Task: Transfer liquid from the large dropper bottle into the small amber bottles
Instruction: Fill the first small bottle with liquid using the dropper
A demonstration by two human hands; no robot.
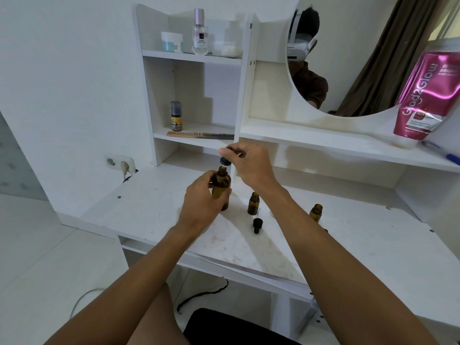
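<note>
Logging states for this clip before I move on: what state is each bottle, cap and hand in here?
large dropper bottle: uncapped, upright.
left hand: grips the large dropper bottle.
dropper cap: off, just above that bottle's mouth.
right hand: pinches the dropper cap.
centre small bottle: open, upright.
right small bottle: open, upright.
loose dropper: lying on the desk, off any bottle.

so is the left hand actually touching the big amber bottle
Touching. The head view shows the left hand wrapped around the large amber bottle, with the fingers curled against its body and no gap visible.
</note>
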